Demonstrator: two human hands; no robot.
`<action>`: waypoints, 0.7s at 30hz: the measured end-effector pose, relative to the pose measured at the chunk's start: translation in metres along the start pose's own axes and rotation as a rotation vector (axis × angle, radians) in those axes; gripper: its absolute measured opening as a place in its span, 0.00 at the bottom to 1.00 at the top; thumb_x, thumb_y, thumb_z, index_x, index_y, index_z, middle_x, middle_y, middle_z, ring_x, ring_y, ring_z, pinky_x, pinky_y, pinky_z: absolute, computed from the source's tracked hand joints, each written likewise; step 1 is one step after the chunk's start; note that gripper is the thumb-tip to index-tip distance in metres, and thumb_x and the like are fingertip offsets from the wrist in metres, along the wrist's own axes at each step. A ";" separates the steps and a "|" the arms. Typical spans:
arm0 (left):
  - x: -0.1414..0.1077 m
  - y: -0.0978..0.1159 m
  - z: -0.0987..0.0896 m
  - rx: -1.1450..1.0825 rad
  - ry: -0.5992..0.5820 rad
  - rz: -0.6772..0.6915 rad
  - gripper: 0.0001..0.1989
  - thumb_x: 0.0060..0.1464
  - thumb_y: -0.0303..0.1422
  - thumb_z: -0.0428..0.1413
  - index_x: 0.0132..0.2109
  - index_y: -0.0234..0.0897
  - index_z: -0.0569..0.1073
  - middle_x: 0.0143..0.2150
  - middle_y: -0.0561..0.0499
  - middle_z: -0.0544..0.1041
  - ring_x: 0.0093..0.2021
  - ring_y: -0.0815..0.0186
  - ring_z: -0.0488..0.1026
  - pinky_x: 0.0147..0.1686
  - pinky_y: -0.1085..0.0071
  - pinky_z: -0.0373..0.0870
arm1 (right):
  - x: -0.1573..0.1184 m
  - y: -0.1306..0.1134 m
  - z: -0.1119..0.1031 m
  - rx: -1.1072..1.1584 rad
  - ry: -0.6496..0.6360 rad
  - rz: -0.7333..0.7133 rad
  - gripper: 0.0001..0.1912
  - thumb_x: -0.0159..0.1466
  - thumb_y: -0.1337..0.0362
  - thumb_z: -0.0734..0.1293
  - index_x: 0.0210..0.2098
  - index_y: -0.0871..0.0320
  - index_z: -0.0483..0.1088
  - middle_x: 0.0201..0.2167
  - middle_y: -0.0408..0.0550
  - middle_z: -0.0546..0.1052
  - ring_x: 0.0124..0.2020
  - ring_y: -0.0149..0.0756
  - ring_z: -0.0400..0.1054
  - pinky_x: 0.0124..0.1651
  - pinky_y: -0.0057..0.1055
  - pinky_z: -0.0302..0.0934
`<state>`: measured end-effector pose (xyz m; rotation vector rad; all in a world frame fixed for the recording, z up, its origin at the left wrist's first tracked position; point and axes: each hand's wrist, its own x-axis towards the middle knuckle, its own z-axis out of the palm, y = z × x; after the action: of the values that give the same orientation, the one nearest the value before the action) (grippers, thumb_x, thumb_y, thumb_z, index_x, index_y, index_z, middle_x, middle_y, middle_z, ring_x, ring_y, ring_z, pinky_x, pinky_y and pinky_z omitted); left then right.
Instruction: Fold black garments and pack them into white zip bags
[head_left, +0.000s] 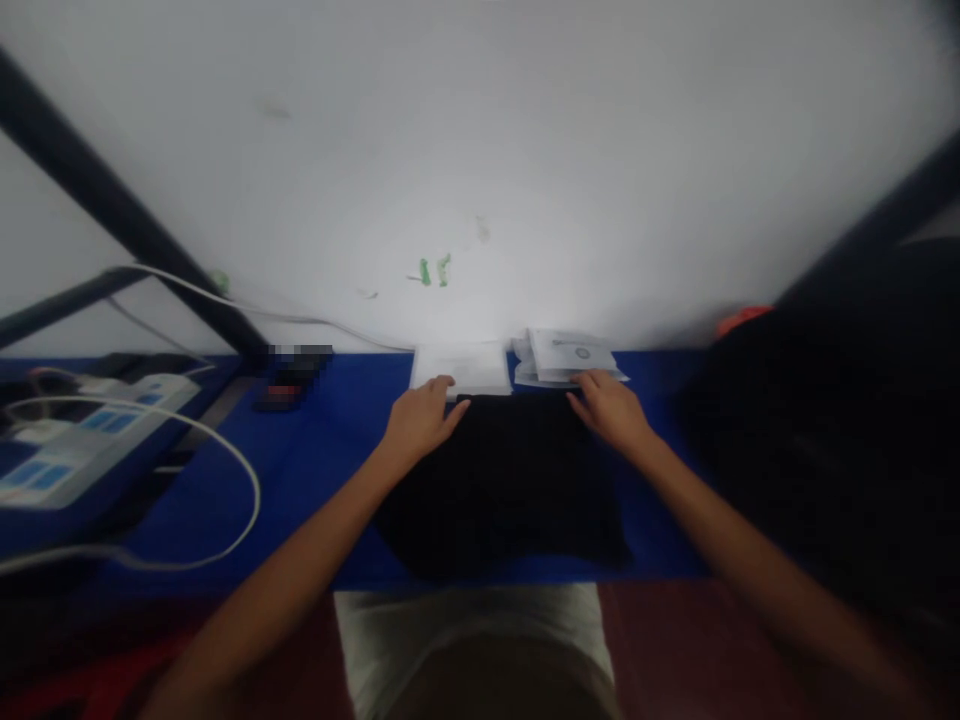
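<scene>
Left hand (421, 418) flat, fingers together, on black cloth (502, 490) far edge; right hand (611, 408) likewise, near papers (570, 357).

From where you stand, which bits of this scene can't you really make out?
- Head view: the small object by the wall is pixelated.
- The print on the papers is too small.
- The dark heap is too dim and runs off the right edge.
- The black cloth under both hands shows no detail.
</scene>
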<state>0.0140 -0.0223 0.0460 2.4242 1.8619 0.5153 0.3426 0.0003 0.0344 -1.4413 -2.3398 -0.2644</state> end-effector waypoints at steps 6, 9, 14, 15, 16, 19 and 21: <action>-0.025 -0.013 -0.003 -0.020 -0.176 0.345 0.16 0.63 0.46 0.54 0.45 0.37 0.72 0.43 0.45 0.75 0.44 0.56 0.73 0.44 0.62 0.67 | -0.022 -0.020 -0.008 0.167 -0.175 -0.266 0.20 0.69 0.56 0.63 0.55 0.62 0.66 0.50 0.59 0.73 0.51 0.49 0.69 0.55 0.45 0.65; -0.035 -0.014 -0.013 -0.061 -0.265 0.417 0.09 0.64 0.37 0.52 0.42 0.37 0.72 0.41 0.46 0.74 0.43 0.57 0.71 0.44 0.62 0.66 | -0.034 -0.023 -0.015 0.214 -0.354 -0.278 0.19 0.68 0.58 0.65 0.55 0.61 0.68 0.44 0.56 0.76 0.45 0.48 0.71 0.48 0.44 0.68; -0.067 0.006 -0.050 -0.190 -0.312 0.417 0.08 0.66 0.34 0.47 0.43 0.38 0.70 0.40 0.48 0.74 0.41 0.59 0.71 0.43 0.62 0.66 | -0.048 -0.024 -0.053 0.404 -0.434 -0.250 0.11 0.69 0.66 0.63 0.49 0.57 0.72 0.41 0.51 0.76 0.43 0.41 0.72 0.46 0.37 0.67; -0.076 0.009 -0.058 -0.214 -0.363 0.410 0.08 0.66 0.35 0.48 0.43 0.39 0.70 0.39 0.49 0.74 0.40 0.60 0.71 0.42 0.63 0.66 | -0.052 -0.025 -0.064 0.464 -0.477 -0.247 0.09 0.69 0.64 0.64 0.47 0.56 0.73 0.40 0.50 0.76 0.41 0.39 0.72 0.44 0.35 0.67; -0.085 0.012 -0.064 -0.243 -0.418 0.403 0.08 0.65 0.36 0.49 0.44 0.40 0.70 0.39 0.50 0.75 0.39 0.61 0.72 0.40 0.65 0.67 | -0.055 -0.027 -0.074 0.529 -0.531 -0.245 0.09 0.67 0.61 0.66 0.45 0.56 0.73 0.38 0.48 0.76 0.39 0.37 0.72 0.42 0.33 0.67; -0.101 0.015 -0.073 -0.344 -0.539 0.371 0.20 0.61 0.44 0.56 0.57 0.44 0.66 0.45 0.51 0.77 0.39 0.62 0.76 0.39 0.67 0.70 | -0.059 -0.027 -0.088 0.678 -0.624 -0.224 0.15 0.64 0.52 0.70 0.43 0.55 0.74 0.34 0.45 0.77 0.34 0.35 0.73 0.38 0.30 0.68; -0.099 0.016 -0.069 -0.392 -0.537 0.360 0.30 0.60 0.47 0.56 0.65 0.46 0.59 0.51 0.49 0.77 0.43 0.61 0.77 0.41 0.66 0.72 | -0.052 -0.020 -0.079 0.653 -0.539 -0.196 0.15 0.67 0.51 0.66 0.45 0.55 0.74 0.37 0.47 0.79 0.37 0.37 0.74 0.40 0.32 0.69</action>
<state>-0.0126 -0.1315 0.0917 2.3174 1.0195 0.1808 0.3628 -0.0789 0.0859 -1.0315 -2.5976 0.8648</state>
